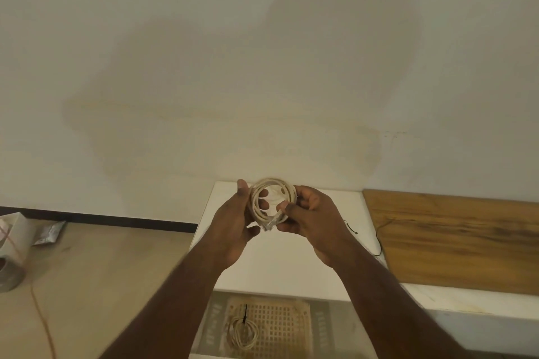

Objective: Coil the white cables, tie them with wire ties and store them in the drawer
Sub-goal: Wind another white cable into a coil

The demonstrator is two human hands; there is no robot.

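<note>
above the white cabinet top point(291, 265), both hands' fingers point(294, 207) grip the coiled white cable point(272, 198) between them.

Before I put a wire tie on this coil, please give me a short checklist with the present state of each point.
1. Coil formed: the white cable coil is wound into neat loops. Ok.
2. Grip: left hand and right hand both hold it. Ok.
3. Loose end tucked: the connector end sticks out at the bottom. Not ok.
4. Wire tie ready: black wire ties lie on the white cabinet top, none in hand. Not ok.
5. Drawer open: the drawer already holds one tied cable. Ok.
</note>
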